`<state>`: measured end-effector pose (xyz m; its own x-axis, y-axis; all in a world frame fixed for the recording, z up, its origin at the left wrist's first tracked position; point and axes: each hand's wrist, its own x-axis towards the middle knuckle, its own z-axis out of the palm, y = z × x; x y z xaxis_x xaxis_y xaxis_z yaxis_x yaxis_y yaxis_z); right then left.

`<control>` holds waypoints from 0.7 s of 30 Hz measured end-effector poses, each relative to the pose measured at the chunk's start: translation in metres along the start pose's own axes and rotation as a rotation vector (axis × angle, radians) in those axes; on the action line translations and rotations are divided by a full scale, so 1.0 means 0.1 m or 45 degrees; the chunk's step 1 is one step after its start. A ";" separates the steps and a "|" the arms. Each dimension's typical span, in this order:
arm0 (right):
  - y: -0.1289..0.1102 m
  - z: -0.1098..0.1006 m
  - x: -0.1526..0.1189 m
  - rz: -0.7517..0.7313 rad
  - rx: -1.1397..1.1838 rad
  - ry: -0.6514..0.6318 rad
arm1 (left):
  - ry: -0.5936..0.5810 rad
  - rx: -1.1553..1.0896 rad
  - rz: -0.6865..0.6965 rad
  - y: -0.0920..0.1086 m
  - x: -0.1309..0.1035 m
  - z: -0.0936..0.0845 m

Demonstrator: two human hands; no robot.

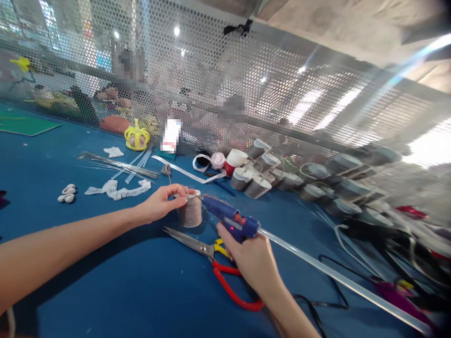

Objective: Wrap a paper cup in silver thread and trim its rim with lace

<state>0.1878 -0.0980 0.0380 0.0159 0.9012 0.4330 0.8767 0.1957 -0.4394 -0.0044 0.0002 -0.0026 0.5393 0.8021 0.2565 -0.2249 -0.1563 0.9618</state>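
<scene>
Right hand (pixel 252 258) grips a blue glue gun (pixel 229 218), nozzle (pixel 199 197) by the gray cup (pixel 190 213); left hand (pixel 165 203) pinches cord (pixel 169 178) at its rim, scissors (pixel 197 245) at 5 o'clock from the cup.

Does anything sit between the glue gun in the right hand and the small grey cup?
Nothing visible does: the glue gun in the right hand has its tip at the rim of the cup, beside the left hand, though contact is unclear. The scissors lie nearer the person, outside that gap.
</scene>
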 end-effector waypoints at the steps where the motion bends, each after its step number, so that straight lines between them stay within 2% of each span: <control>1: 0.01 0.01 -0.01 -0.011 -0.010 -0.006 | 0.002 -0.002 0.002 0.00 0.00 0.00; 6: 0.07 0.02 -0.04 -0.117 -0.129 -0.119 | 0.011 0.000 -0.005 0.02 -0.01 0.01; 13: 0.05 0.04 -0.06 -0.189 -0.193 -0.134 | 0.018 0.035 0.003 0.04 -0.01 0.02; 17: 0.04 0.00 -0.03 -0.140 -0.144 -0.138 | -0.006 0.017 0.000 0.02 0.00 0.01; 21: -0.01 -0.04 0.01 0.012 -0.007 -0.132 | -0.013 0.013 0.011 0.00 0.00 -0.01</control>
<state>0.1886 -0.0989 0.0420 -0.0255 0.9381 0.3454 0.8794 0.1854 -0.4386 -0.0050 0.0009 -0.0024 0.5454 0.7949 0.2660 -0.2218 -0.1692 0.9603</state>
